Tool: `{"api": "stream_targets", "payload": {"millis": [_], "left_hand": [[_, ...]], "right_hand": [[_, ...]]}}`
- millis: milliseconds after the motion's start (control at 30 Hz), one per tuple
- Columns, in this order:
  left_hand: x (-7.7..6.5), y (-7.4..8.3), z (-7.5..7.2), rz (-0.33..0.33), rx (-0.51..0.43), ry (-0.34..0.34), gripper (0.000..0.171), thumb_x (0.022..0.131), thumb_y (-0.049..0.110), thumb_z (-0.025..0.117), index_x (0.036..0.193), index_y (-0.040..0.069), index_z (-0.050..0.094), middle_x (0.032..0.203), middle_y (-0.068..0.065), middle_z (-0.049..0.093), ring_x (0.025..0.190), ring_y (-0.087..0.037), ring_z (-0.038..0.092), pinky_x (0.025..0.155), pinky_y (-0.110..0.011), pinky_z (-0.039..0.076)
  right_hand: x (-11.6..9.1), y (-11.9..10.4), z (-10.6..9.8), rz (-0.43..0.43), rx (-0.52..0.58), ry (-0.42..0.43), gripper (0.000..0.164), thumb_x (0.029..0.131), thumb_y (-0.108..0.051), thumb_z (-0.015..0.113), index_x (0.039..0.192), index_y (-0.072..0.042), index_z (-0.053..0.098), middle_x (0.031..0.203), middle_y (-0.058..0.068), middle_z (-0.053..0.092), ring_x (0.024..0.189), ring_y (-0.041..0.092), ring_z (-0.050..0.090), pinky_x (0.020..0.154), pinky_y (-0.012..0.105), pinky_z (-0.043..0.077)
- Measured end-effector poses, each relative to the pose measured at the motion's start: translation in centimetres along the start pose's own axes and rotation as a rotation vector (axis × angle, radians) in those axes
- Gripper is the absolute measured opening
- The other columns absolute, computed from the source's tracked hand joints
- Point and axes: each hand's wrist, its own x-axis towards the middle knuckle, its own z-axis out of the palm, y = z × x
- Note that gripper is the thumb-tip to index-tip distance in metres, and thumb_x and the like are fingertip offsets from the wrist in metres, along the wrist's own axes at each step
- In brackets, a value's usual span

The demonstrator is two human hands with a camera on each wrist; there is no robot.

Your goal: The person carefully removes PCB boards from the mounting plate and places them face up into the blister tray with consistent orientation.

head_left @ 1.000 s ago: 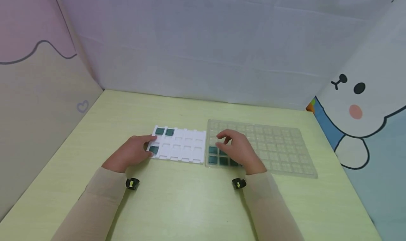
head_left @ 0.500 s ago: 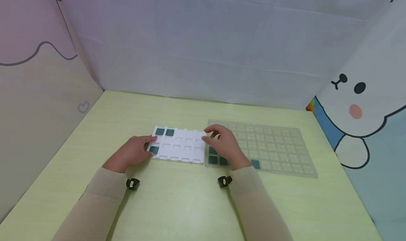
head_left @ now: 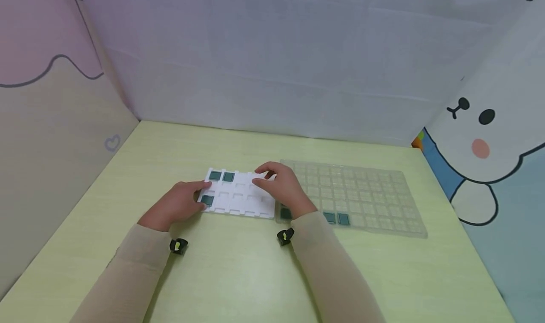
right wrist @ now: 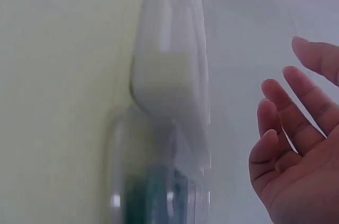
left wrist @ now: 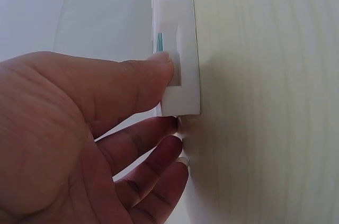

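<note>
left hand (head_left: 178, 205) grips the left end of a white tray (head_left: 236, 192) on the pale counter (head_left: 230, 275); right hand (head_left: 280, 182), fingers loosely parted and empty, hovers over the tray's right end | right sleeve (head_left: 323, 252) hides part of a clear tray (head_left: 362, 195), green squares (head_left: 343, 219) showing either side; trays blurred in right-wrist view | pale draped backdrop (head_left: 272, 72) behind

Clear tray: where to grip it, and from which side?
Probably the right short edge of the clear tray, from the right: that rim is exposed, while the white tray sits beside its left edge. Green chips lie in its pockets, so keep it level.
</note>
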Motion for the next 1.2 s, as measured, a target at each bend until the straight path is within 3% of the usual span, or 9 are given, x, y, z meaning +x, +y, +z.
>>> {"api": "stream_targets", "payload": {"millis": [633, 1200], "left_hand": [[0.0, 0.3, -0.6, -0.008, 0.022, -0.006, 0.065, 0.084, 0.017, 0.069, 0.143, 0.018, 0.041, 0.145, -0.021, 0.035, 0.125, -0.039, 0.036, 0.1, -0.057, 0.032], [-0.2, 0.8, -1.4, 0.007, 0.024, -0.011, 0.065, 0.085, 0.018, 0.069, 0.143, 0.019, 0.041, 0.144, -0.021, 0.036, 0.121, -0.037, 0.039, 0.099, -0.057, 0.034]], "right_hand": [[2.6, -1.6, 2.3, -0.046, -0.004, -0.087, 0.038, 0.083, -0.036, 0.07, 0.118, -0.023, 0.065, 0.116, -0.005, 0.059, 0.094, 0.011, 0.052, 0.077, 0.034, 0.046], [4.1, -3.0, 4.3, -0.057, -0.035, -0.133, 0.029, 0.083, -0.032, 0.071, 0.11, -0.025, 0.068, 0.105, -0.003, 0.061, 0.088, 0.014, 0.051, 0.072, 0.032, 0.045]]}}
